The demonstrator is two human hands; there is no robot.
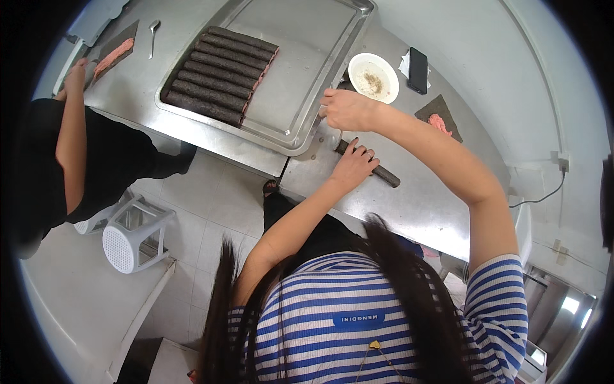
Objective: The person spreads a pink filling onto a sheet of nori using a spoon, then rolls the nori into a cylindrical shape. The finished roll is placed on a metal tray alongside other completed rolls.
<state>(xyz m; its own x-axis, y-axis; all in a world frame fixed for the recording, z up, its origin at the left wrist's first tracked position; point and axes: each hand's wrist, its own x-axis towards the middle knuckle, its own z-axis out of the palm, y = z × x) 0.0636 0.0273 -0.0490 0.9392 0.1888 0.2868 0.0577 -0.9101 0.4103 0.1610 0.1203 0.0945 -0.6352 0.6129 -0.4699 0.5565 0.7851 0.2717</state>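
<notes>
My left hand (355, 165) grips a long dark seaweed-wrapped roll (387, 176) lying on the steel table. My right hand (342, 109) is raised beyond it at the tray's right edge, fingers curled on something pale or clear that I cannot make out. Just past it sits a white bowl (386, 74) with pale contents and brown specks. To the right, a dark seaweed sheet (451, 114) carries pink paste (439, 125). A large steel tray (302, 64) holds a row of several dark rolls (220, 70) with pink at their ends.
A black phone (417, 70) lies on white paper. At left, another person (96, 153) works by a seaweed sheet with pink paste (115, 56) and a spoon (152, 38). A white plastic stool (134, 237) stands on the floor. A cable (543, 200) runs to a wall socket.
</notes>
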